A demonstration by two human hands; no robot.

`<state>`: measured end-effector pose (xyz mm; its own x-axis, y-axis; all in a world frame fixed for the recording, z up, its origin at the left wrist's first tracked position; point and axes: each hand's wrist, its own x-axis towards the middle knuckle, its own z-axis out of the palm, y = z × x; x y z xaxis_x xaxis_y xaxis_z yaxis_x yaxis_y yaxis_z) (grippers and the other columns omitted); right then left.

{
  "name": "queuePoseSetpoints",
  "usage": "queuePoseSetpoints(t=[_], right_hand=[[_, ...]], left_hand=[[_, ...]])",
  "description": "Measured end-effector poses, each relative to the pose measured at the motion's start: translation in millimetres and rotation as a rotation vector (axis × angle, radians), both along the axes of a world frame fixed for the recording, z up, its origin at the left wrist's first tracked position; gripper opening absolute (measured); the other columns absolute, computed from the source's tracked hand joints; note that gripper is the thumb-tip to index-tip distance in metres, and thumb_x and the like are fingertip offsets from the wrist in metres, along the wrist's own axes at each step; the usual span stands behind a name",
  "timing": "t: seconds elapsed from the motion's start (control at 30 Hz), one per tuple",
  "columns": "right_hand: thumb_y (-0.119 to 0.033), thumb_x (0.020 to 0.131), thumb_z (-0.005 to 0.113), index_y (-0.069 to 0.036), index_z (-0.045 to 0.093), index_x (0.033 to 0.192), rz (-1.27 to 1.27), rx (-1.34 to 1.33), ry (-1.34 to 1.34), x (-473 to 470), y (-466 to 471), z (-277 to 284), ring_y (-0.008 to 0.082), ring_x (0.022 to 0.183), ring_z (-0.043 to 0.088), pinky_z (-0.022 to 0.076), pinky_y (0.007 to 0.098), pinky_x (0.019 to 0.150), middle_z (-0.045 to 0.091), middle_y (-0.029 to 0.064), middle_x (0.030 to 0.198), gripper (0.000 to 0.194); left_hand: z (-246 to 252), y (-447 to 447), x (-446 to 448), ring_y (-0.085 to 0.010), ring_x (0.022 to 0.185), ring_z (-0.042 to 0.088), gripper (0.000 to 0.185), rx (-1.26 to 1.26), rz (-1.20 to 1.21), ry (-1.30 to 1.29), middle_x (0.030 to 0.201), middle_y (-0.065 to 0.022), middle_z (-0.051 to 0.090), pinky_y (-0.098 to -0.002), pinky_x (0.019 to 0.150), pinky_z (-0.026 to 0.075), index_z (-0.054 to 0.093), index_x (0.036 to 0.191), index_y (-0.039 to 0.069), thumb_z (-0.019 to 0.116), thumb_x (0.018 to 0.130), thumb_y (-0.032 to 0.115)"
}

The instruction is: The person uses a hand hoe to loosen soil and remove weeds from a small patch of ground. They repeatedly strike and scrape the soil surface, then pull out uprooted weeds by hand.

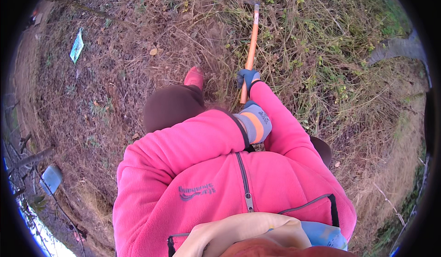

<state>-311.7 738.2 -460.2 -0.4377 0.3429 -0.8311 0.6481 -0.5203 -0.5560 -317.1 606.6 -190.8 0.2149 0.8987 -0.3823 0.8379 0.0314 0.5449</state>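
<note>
My right hand (247, 78), in a blue and grey work glove, grips an orange-handled tool (252, 43) near the lower end of its handle. The tool reaches away from me, its dark metal head (252, 2) resting in or just over the dry grass. That head is partly lost in the stems, so its exact shape is unclear. Across my body, my left hand (255, 122) lies against my right forearm, close below the handle's butt. It wears a grey glove with an orange band; its fingers are mostly hidden.
Tangled, partly green grass (310, 50) covers the ground ahead and right. A pink shoe (195, 77) stands left of the tool. Further left lies a green-blue plastic wrapper (77, 46). A pale container (51, 178) and bare branches (31, 158) are at lower left; a trunk-like grey piece (396, 49) is at right.
</note>
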Motion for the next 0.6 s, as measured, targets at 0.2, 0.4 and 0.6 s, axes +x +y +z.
queuePoseSetpoints(t=[0.2,0.4,0.6], right_hand=[[-0.012,0.078,0.065,0.002,0.062,0.076,0.521,0.354,-0.173,83,-23,-3,0.0235,0.052,0.059,0.0473,0.0372,0.048,0.062,0.0131,0.062,0.014],[-0.014,0.079,0.066,0.001,0.062,0.073,0.155,0.42,-0.03,142,-15,20,0.0231,0.055,0.061,0.0479,0.0365,0.049,0.064,0.0139,0.065,0.016],[-0.012,0.08,0.064,-0.002,0.06,0.088,-0.113,0.136,0.049,53,20,64,0.0193,0.049,0.054,0.0462,0.0341,0.047,0.059,0.008,0.065,0.014]], left_hand=[[-13,-3,5,-0.0266,0.071,0.068,0.015,0.003,-0.048,-0.031,0.08,-0.009,0.07,-0.0397,0.064,0.051,0.073,0.08,0.008,0.062,0.079,0.019],[-15,-9,23,-0.0274,0.067,0.067,0.015,0.139,0.021,0.126,0.073,-0.0086,0.069,-0.0391,0.064,0.051,0.072,0.079,0.008,0.061,0.079,0.018],[1,-5,16,-0.0275,0.068,0.068,0.015,0.007,-0.036,0.009,0.073,-0.0093,0.069,-0.041,0.062,0.05,0.073,0.079,0.008,0.062,0.078,0.018]])
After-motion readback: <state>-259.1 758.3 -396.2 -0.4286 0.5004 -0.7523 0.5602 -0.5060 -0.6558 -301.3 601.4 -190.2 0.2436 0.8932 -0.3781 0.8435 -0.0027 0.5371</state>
